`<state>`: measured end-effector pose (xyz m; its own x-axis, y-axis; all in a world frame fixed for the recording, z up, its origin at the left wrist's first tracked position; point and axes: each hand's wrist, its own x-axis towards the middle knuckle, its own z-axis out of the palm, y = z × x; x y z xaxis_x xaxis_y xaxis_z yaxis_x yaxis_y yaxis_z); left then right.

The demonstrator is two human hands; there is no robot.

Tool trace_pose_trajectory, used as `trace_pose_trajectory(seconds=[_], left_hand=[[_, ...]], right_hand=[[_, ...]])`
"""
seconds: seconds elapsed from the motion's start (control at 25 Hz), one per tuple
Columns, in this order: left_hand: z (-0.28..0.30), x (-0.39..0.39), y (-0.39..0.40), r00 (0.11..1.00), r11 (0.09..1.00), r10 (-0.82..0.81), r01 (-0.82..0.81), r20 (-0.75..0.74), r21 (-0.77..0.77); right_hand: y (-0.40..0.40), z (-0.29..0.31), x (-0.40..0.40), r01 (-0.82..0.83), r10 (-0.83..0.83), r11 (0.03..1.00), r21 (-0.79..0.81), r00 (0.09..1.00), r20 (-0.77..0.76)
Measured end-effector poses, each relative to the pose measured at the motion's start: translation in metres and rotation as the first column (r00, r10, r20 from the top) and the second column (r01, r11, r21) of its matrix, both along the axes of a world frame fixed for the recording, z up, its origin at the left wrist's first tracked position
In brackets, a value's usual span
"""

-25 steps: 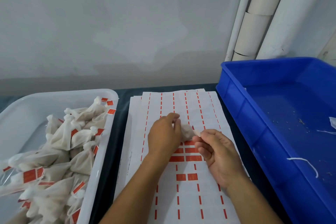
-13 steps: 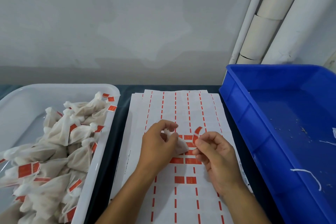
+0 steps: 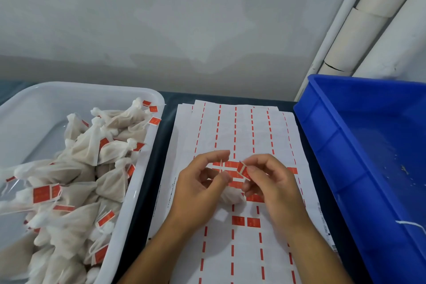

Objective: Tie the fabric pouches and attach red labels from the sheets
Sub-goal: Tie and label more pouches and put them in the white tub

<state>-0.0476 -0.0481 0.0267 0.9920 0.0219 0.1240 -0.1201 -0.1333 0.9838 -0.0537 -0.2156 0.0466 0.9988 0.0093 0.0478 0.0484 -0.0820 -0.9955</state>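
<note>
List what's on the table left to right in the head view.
White tray of labelled pouches → label sheets, with left hand then right hand holding a red label over them → blue bin.

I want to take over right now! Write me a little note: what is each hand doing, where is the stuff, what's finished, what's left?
Left hand: pinches the pouch's thin string upright between thumb and finger. The pouch sits low between both hands, above the sheets.
Right hand: pinches a peeled red label, held close to the string.
Sheets: stacked in the middle; only a few red labels remain on the top one.
Done: many labelled pouches lie in the white tray on the left.
Left: stick the label on the string, probably then drop the pouch in the tray. The blue bin on the right shows only loose strings.
</note>
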Motion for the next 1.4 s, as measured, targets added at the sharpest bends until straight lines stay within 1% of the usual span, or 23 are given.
trace_pose_trajectory(seconds=[0.08, 0.16, 0.28, 0.36, 0.4, 0.48, 0.6, 0.76, 0.92, 1.12, 1.4], left_hand=[[-0.001, 0.001, 0.004, 0.999, 1.0, -0.025, 0.025, -0.02, -0.013], [-0.002, 0.001, 0.006, 0.998, 0.999, -0.047, 0.046, -0.037, -0.016], [-0.002, 0.002, 0.007, 0.992, 0.995, -0.101, 0.1, -0.07, -0.022], [-0.003, 0.002, 0.009, 0.976, 0.98, -0.196, 0.193, -0.098, -0.038], [-0.004, 0.002, 0.009, 0.964, 0.97, -0.241, 0.237, -0.111, -0.048], [-0.004, 0.002, 0.009, 0.953, 0.961, -0.273, 0.264, -0.129, -0.079], [-0.003, 0.002, 0.005, 0.958, 0.965, -0.256, 0.245, -0.132, -0.097], [-0.004, 0.001, 0.003, 0.971, 0.976, -0.205, 0.194, -0.12, -0.102], [-0.006, 0.001, 0.004, 0.979, 0.977, -0.174, 0.158, -0.109, -0.142], [-0.008, 0.0, 0.001, 0.982, 0.982, -0.151, 0.135, -0.115, -0.132], [-0.009, 0.0, -0.001, 0.988, 0.985, -0.119, 0.105, -0.096, -0.136]], right_hand=[[0.004, 0.005, 0.01, -0.096, 0.096, 0.995, 0.01, 0.995, -0.004], [0.006, 0.006, 0.018, -0.129, 0.13, 0.992, 0.014, 0.991, -0.026], [0.009, -0.001, 0.016, -0.099, 0.103, 0.993, 0.066, 0.993, -0.052], [0.009, -0.008, 0.011, -0.074, 0.08, 0.993, 0.088, 0.995, -0.06], [0.008, -0.011, 0.01, -0.067, 0.073, 0.993, 0.092, 0.996, -0.059], [0.006, -0.015, 0.01, -0.049, 0.053, 0.996, 0.077, 0.997, -0.051], [0.005, -0.016, 0.013, -0.004, 0.008, 0.998, 0.057, 0.998, -0.059], [0.007, -0.021, 0.015, 0.009, -0.007, 0.999, 0.034, 0.999, -0.044], [0.009, -0.024, 0.014, 0.041, -0.041, 0.998, -0.048, 0.999, -0.001], [0.012, -0.027, 0.013, 0.1, -0.09, 0.98, -0.175, 0.994, 0.065], [0.015, -0.026, 0.012, 0.142, -0.117, 0.967, -0.211, 0.985, 0.128]])
